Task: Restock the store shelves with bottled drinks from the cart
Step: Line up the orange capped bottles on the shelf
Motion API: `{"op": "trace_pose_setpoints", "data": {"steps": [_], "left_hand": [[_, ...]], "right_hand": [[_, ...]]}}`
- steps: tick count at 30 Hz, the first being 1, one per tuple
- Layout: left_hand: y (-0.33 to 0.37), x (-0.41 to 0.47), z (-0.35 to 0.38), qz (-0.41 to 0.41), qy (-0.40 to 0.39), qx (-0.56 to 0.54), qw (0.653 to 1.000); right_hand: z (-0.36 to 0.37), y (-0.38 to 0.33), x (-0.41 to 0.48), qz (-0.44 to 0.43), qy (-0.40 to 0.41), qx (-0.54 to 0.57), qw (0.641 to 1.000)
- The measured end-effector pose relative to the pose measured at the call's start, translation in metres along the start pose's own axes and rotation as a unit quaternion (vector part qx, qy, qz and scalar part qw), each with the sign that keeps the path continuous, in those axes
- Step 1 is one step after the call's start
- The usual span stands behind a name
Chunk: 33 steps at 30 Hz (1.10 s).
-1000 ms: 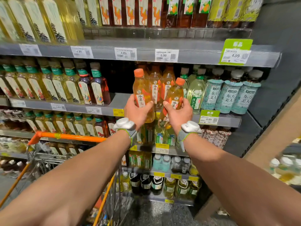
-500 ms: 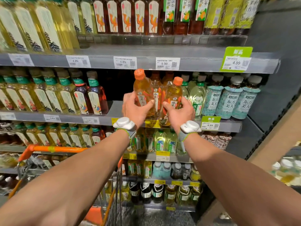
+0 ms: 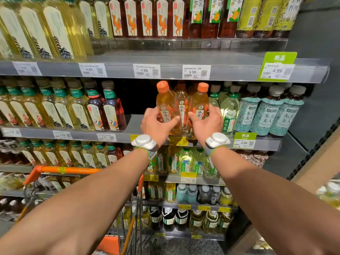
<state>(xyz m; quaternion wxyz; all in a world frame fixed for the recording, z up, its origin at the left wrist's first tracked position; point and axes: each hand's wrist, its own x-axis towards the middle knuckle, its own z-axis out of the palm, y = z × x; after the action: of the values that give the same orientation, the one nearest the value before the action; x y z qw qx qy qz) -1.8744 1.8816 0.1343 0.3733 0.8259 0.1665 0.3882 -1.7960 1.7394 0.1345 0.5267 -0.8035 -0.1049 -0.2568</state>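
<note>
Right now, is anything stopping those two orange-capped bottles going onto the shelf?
Nothing visible at the shelf front. The left hand holds one bottle, the right hand the other bottle; a third bottle stands behind, between them.

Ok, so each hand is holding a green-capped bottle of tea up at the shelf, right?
Not quite. The head view shows the left hand holding the left bottle and the right hand holding the right bottle at the shelf, but both caps are orange, not green.

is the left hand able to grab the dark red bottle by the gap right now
Probably not: the left hand grips an orange-capped bottle, though nothing blocks the dark red bottle.
</note>
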Motion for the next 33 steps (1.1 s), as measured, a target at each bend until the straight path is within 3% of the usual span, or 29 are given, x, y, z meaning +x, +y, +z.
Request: {"op": "trace_pose_setpoints", "data": {"steps": [14, 33], "left_hand": [[0.009, 0.001, 0.007, 0.025, -0.004, 0.022, 0.999], [0.01, 0.013, 0.051, -0.003, -0.011, -0.006, 1.0]], "right_hand": [[0.012, 0.009, -0.002, -0.014, 0.023, 0.036, 0.999], [0.013, 0.016, 0.012, -0.055, 0.019, -0.081, 0.995]]}}
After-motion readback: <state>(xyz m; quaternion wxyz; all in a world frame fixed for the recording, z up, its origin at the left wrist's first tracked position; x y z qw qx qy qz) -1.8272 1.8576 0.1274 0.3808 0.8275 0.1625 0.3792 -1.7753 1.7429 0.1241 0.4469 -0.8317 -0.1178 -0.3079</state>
